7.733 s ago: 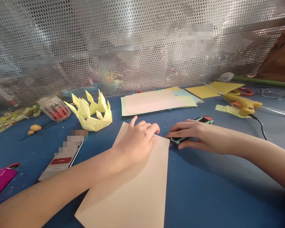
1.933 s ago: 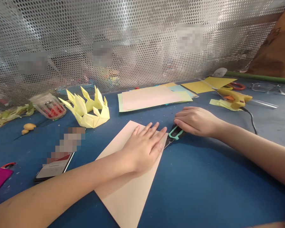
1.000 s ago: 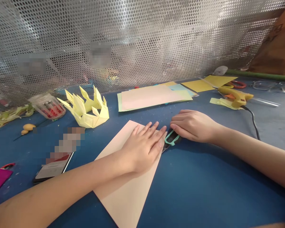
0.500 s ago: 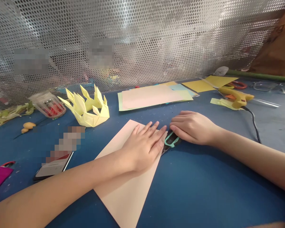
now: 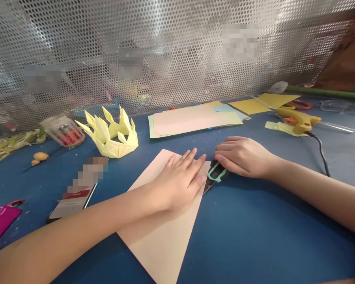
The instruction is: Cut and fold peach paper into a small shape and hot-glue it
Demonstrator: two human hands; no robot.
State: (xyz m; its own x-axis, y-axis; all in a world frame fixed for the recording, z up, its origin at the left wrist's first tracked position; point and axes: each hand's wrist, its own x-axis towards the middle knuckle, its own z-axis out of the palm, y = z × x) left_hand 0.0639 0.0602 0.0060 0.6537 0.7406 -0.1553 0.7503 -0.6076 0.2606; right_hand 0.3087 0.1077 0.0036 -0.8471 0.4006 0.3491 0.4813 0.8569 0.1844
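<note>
L hand (image 5: 179,191) lay flat w/ fingers a bit spread on the pink paper (image 5: 161,244) on the blue table (image 5: 242,232), R hand (image 5: 242,156) closed round a teal-black cutter (image 5: 221,174) at the paper's R edge, prob. mid-cut, so next move apparently needed firm hold-down, L thumb clear.

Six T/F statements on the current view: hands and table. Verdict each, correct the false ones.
1. The left hand lies on the pale pink sheet. True.
2. The right hand holds nothing. False: it holds a teal-and-black cutter.
3. The yellow paper crown stands left of the stacked sheets. True.
4. The glue gun has no cord. False: a black cord runs from it.
5. The phone lies right of the pale pink sheet. False: it lies left of it.
6. The clear container has red pieces inside. True.
</note>
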